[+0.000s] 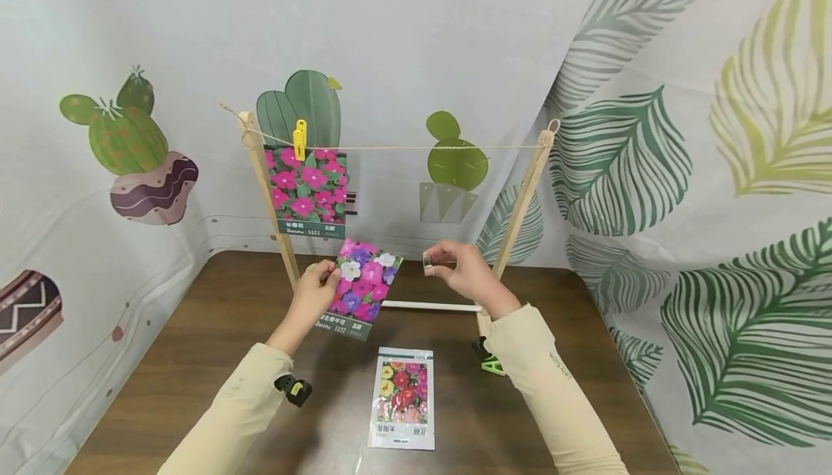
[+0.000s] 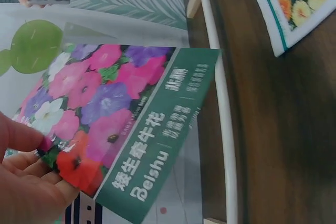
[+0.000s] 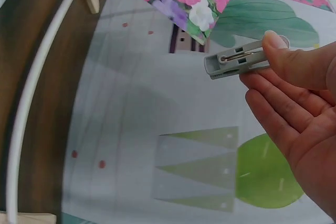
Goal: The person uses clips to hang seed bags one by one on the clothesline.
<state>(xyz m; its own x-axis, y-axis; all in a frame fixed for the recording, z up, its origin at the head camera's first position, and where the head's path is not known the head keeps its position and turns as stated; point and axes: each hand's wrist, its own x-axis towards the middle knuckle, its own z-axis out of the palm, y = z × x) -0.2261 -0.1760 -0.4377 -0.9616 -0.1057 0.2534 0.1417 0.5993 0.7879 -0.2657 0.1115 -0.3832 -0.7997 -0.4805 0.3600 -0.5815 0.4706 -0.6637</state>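
My left hand [image 1: 315, 293] pinches the left edge of a seed packet [image 1: 365, 280] printed with pink, purple and white flowers. The packet is tilted in the air, its green label band at the bottom. In the left wrist view, the thumb lies over the front of the seed packet [image 2: 105, 108] and the fingers are behind it. My right hand [image 1: 464, 271] holds a grey clothespin [image 3: 239, 60] between thumb and fingers, to the right of the packet. Above both hands a string [image 1: 422, 148] runs between two wooden posts. A yellow clothespin [image 1: 300, 140] holds another pink-flowered packet [image 1: 308, 190] on it at the left.
A white-edged seed packet [image 1: 401, 399] lies on the brown table [image 1: 247, 316] in front. A green clothespin [image 1: 492, 366] lies beside the right forearm. The rack's white bar [image 1: 432, 306] runs low between the wooden posts [image 1: 525, 201]. Patterned cloth hangs behind.
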